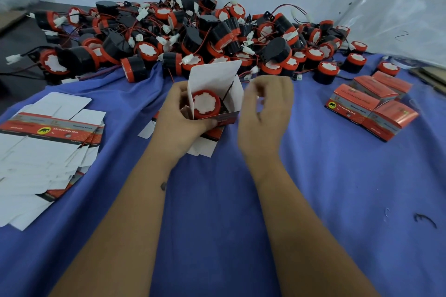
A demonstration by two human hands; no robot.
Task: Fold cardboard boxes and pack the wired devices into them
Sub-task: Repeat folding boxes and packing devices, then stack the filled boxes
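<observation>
My left hand (179,116) grips an open cardboard box (214,79) from its left side, thumb curled along the front edge. The box's white lid flap stands up at the back. Inside it sits a red and black wired device (206,103), its red face with a white centre turned toward me and a thin wire running up its right side. My right hand (265,108) hovers just right of the box, blurred, with fingers loosely curled and nothing visible in them. A large heap of the same wired devices (193,31) lies behind the box.
A stack of flat unfolded boxes (48,142) lies at the left. Several closed red boxes (371,106) stand at the right. Another flat box (205,144) lies under the open one. All rest on a blue cloth (217,200); a white wall stands behind.
</observation>
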